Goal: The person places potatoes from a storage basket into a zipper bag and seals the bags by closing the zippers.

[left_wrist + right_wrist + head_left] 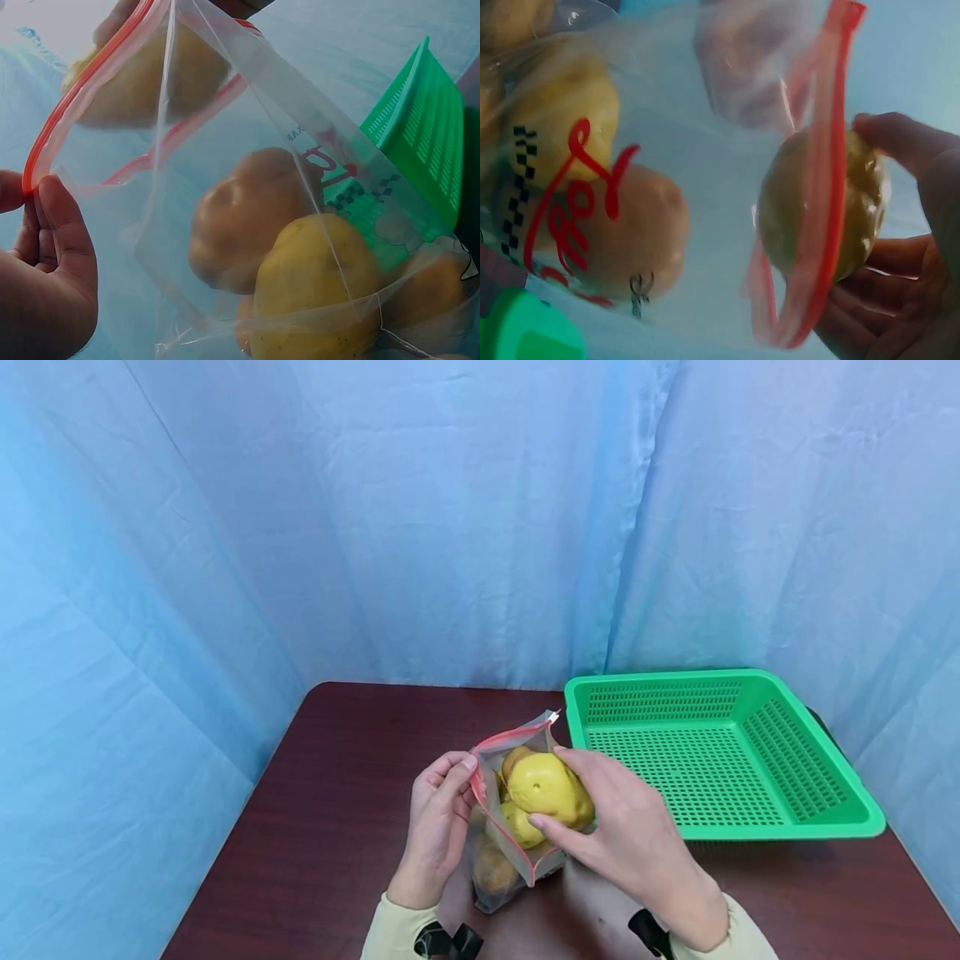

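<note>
A clear zip bag (495, 870) with a red-edged mouth stands on the table, its mouth spread wide. My left hand (433, 831) pinches the red rim (71, 94) between thumb and fingers on the left side. In my right hand (637, 827) is a smooth yellow potato (549, 789), gripped by thumb and fingers. That potato sits at the bag's mouth, partly inside the red rim in the right wrist view. Lower in the bag lie several potatoes, among them a yellow one (315, 285) and a browner one (251, 217), seen through the plastic.
A green plastic basket (795, 835) with slotted walls stands right of the bag, close to my right hand. Beneath everything is a dark reddish-brown table (337, 777). Blue curtains (450, 527) hang behind and beside it.
</note>
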